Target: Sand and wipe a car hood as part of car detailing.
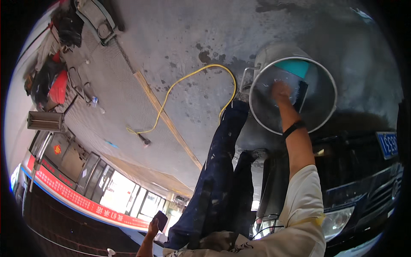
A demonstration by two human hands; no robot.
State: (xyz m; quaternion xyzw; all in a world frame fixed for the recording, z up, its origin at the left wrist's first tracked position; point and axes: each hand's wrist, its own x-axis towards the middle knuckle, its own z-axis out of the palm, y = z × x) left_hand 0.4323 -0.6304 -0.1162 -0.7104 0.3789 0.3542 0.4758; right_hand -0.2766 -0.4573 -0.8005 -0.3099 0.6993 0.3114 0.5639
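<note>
My right hand (281, 90) reaches down into a large round metal pot (261, 115) with a loop handle on its left side. Water seems to be inside, and my fingers are too blurred and covered to make out. Beyond the hand lies a teal piece (296, 67), against the far inner wall. Close by my wrist, to its right, stands a dark flat piece (302, 95). Low in the view, my left hand (153, 228) is closed on a small dark flat block (161, 220), held well away from the pot.
A yellow hose or cord (173, 88) loops over the grey floor left of the pot. A wooden strip (160, 111) runs along the floor. At the right stands a black car (359, 171). Red and black bags (58, 88) lie at far left, near a metal box-shaped fixture (45, 121).
</note>
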